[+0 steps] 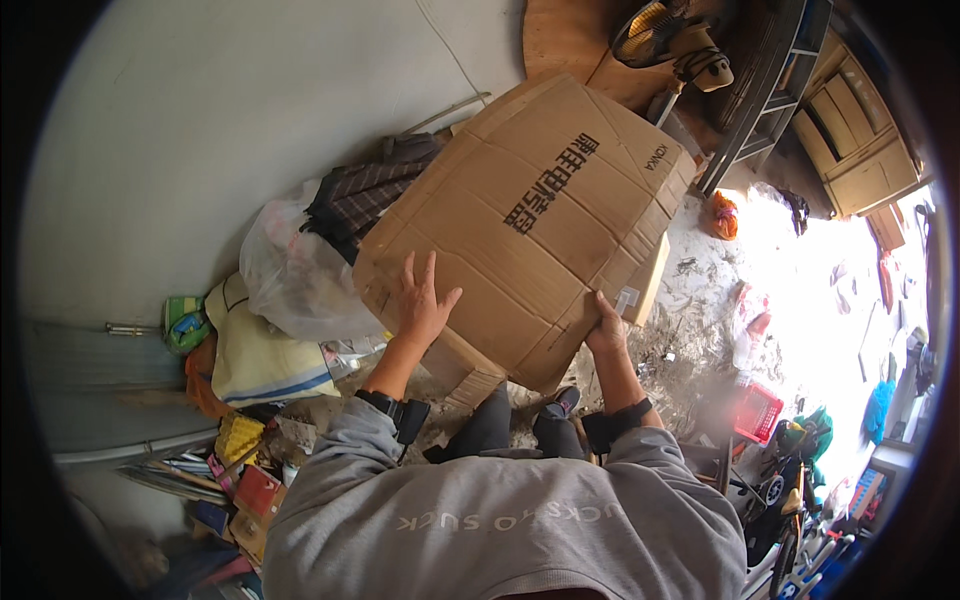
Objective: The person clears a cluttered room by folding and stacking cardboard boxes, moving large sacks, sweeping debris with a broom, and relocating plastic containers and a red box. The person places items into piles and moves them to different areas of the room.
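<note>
A large, creased piece of brown cardboard [480, 230] with dark printing lies tilted in front of me, and looks like a flattened carton. My left hand [425, 308] is over its near left part, with fingers spread and apparently touching the surface. At the near right edge, my right hand [607, 330] grips the cardboard, thumb on top and the other fingers mostly hidden behind it. Under the sheet, a cardboard box [465, 368] shows at the near side, just above my legs. More cardboard [652, 280] sticks out beneath the right edge.
Left of the cardboard are a dark plaid cloth [365, 200], a clear plastic bag [300, 270] and a pale sack [265, 350] by the wall. A fan [690, 55] and a ladder [770, 100] stand at the far right. A red basket [757, 413] sits at right.
</note>
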Available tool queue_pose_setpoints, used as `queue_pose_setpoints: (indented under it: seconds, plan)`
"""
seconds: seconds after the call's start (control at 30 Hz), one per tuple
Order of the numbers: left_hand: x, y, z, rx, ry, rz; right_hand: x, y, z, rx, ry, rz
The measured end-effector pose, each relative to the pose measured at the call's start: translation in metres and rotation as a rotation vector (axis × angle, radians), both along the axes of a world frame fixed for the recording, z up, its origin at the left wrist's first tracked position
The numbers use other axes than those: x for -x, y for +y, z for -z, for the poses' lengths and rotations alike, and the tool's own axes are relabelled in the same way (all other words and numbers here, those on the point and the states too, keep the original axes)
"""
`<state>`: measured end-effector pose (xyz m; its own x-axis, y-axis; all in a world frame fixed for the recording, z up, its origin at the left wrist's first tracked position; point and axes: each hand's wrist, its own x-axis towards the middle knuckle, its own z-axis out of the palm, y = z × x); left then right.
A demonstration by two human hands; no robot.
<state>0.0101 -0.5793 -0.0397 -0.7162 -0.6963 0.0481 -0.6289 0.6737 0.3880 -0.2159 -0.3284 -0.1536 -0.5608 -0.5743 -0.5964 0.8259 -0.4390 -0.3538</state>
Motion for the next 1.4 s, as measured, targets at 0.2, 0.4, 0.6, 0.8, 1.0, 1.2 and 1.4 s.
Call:
queue_pose_setpoints:
  seconds: [0.2,0.4,0.6,0.8,1.0,1.2,1.4]
  plan:
    - [0.035,-0.062,0.051,0.0,-0.331,0.195,-0.011,-0.074,0.118,-0.063,-0.147,-0.031]
    - [0.054,-0.091,0.122,-0.038,-0.602,0.209,-0.016,-0.094,0.166,-0.402,0.021,0.088]
    - [0.054,-0.113,0.146,-0.064,-0.636,0.315,-0.057,-0.129,0.137,-1.154,0.035,0.106]
    - [0.051,-0.138,0.129,0.033,-0.77,0.342,-0.089,-0.143,0.109,-1.157,-0.041,-0.548]
    - [0.051,-0.119,0.119,0.074,-0.773,0.274,-0.102,-0.008,0.098,-0.4,0.046,-0.309]
    - [0.053,-0.084,0.105,0.23,-0.692,0.173,-0.131,0.239,0.112,-0.933,-0.116,0.129]
    - [0.08,-0.014,0.071,0.27,-0.694,0.082,-0.224,0.412,0.1,-0.938,-0.284,0.488]
